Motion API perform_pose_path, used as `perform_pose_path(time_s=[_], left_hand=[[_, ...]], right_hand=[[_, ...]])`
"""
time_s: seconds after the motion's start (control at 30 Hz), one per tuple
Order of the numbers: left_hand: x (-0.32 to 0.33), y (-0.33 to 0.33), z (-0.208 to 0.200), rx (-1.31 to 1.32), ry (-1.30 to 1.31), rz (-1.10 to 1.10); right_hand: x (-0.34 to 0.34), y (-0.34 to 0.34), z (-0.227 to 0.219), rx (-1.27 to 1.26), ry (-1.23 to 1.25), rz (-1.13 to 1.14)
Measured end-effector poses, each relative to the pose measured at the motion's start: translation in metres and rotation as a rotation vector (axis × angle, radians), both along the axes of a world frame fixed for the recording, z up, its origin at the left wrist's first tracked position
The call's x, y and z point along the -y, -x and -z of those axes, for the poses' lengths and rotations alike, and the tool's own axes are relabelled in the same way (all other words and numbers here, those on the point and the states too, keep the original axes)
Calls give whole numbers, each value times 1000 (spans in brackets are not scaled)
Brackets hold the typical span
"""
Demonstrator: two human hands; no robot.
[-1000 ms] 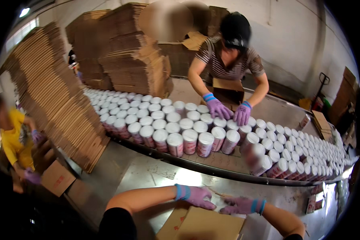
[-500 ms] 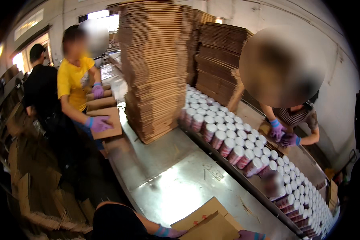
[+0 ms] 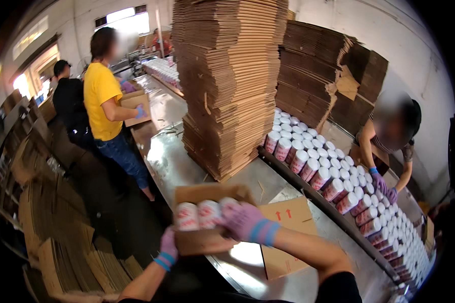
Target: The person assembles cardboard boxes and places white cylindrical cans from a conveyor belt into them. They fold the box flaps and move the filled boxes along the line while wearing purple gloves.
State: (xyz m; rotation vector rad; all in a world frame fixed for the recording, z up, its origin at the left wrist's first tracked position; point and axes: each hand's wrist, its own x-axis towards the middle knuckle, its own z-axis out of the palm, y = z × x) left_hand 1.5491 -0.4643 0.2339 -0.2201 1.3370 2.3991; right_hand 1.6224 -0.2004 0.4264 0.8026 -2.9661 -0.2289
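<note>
An open brown cardboard box (image 3: 206, 246) is tilted toward me above the near table edge. White-and-pink cans (image 3: 187, 217) lie in it, three of them showing along the front. My left hand (image 3: 169, 243), in a purple glove, is closed on the box's lower left corner. Over its right side, my right hand (image 3: 243, 222) in a matching glove grips the box and partly covers the third can; its fingertips are blurred. Beneath my right forearm, a flat cardboard piece (image 3: 288, 237) with red arrows rests on the metal table, apart from both hands.
A tall stack of flattened cartons (image 3: 232, 91) stands on the metal table (image 3: 174, 164). Rows of white-lidded cans (image 3: 321, 178) fill the right side behind a dark rail (image 3: 333, 217). A yellow-shirted person (image 3: 103, 101) handles a box at left; another person's gloved hands (image 3: 383, 184) work beyond the cans.
My hands have moved from flat cardboard at the lower edge to an open box of cans, held farther left. The view has shifted. The yellow-shirted person has turned with a box.
</note>
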Motion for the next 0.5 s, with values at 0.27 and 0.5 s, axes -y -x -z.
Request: perform_pose_path(time_s=[0.27,0.5], left_hand=[[45,67,-51,-558,1477,1315],[-145,57,-42,-1389,1014,934]], right_hand=[[66,168,53,-384,420,244],[20,-19,157,-69,1055,875]])
